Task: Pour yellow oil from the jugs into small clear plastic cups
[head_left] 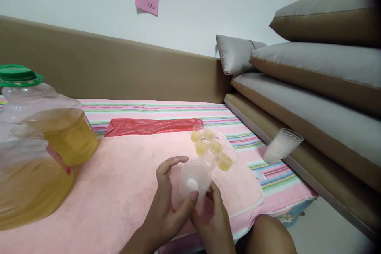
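Observation:
A clear plastic cup [200, 172] is between my two hands, low in the middle of the view, its mouth tilted up toward me. It looks milky; whether others are nested in it, I cannot tell. My left hand [168, 206] grips it from the left, thumb across the near side and bent index finger by the rim. From the right and below, my right hand [212, 220] closes on the same cup. Just beyond it, several clear cups [224, 160] stand grouped on a pink towel [133, 174], some with yellow liquid in them.
Large clear jugs of yellow liquid [29, 186] stand at left, one with a green lid [18, 75]. A red plastic bag [154, 126] lies behind the towel. A leaning stack of cups [282, 145] is at right, beside piled cushions [321, 87]. My knee [272, 234] shows below.

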`<state>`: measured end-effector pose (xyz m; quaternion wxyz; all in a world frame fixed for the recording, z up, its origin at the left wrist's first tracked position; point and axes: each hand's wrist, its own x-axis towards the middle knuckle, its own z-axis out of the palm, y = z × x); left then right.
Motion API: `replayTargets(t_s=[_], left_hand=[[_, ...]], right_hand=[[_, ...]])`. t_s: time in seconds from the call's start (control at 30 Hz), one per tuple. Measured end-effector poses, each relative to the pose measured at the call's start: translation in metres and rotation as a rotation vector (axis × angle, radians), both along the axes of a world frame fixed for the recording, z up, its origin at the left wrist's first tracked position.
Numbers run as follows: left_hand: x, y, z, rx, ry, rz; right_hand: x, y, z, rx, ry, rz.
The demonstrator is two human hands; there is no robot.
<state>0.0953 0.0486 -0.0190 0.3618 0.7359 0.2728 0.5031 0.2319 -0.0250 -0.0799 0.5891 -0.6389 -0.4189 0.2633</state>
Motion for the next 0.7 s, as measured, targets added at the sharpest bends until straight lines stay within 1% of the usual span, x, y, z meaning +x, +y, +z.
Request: replayTargets(t_s=[0.1, 0.2, 0.33, 0.47, 0.53, 0.63, 0.7], left_hand=[[0.0, -0.001, 0.001, 0.004, -0.003, -0.017], [-0.001, -0.001, 0.001, -0.01, 0.002, -0.026], [-0.002, 0.0, -0.001, -0.043, -0.043, -0.046], [-0.003, -0.003, 0.002, -0.071, -0.049, -0.035], [-0.003, -0.005, 0.006, -0.044, -0.008, -0.047], [-0.003, -0.01, 0.011, 0.03, 0.074, -0.107], [-0.003, -0.012, 0.012, 0.074, 0.117, -0.149]], right_hand=[[0.002, 0.001, -0.001, 0.038, -0.007, 0.02], [0.005, 0.004, -0.001, 0.045, -0.115, 0.042], [0.005, 0.006, -0.002, 0.06, -0.213, -0.034], [0.002, 0.003, -0.004, 0.011, -0.191, -0.088], [0.004, -0.002, -0.006, 0.031, -0.171, -0.089], [0.013, -0.013, -0.011, 0.078, -0.125, -0.081], [0.022, -0.022, -0.013, 0.069, -0.097, -0.103]])
